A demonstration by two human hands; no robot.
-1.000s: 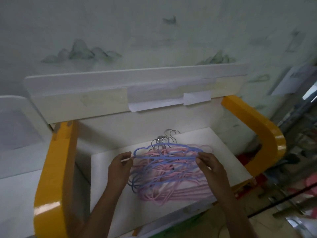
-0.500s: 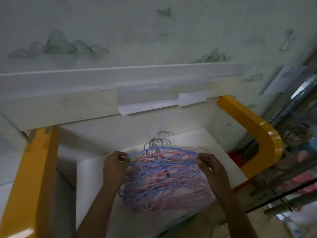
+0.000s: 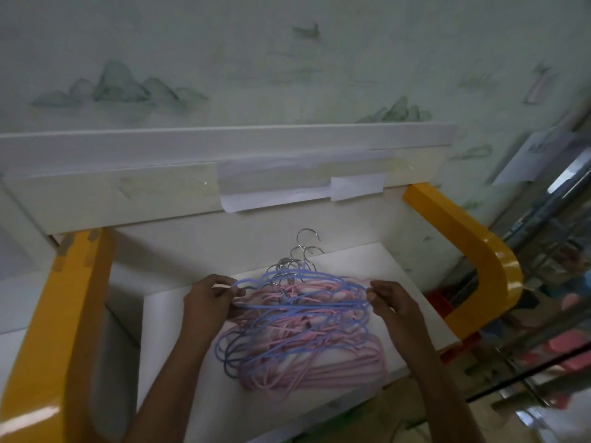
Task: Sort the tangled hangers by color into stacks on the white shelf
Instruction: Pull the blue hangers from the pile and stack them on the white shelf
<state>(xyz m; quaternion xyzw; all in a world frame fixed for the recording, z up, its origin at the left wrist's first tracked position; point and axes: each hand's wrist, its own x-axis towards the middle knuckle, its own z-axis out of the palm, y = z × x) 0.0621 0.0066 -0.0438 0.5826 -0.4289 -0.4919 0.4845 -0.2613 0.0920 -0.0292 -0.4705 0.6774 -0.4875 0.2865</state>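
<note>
Item: tangled hangers (image 3: 303, 327), thin coated-wire type, blue and pink mixed, with bare metal hooks (image 3: 302, 251) bunched at the far edge of the pile. Location: lying in one heap at the middle of the white shelf (image 3: 179, 388), no sorted stacks yet visible.

Hands: left hand (image 3: 209, 302) pinches the near-left end of the topmost blue hanger (image 3: 297, 278); right hand (image 3: 391, 303) pinches its opposite shoulder end. Both closed on that one hanger.

Handling, as judged: light, springy, slender, likely to flex without breaking. Hooks and shoulder loops probably snag neighbours, so one lift may drag several. Best hold: both shoulder ends, or the neck below the hook, easing the hook clear first.
</note>
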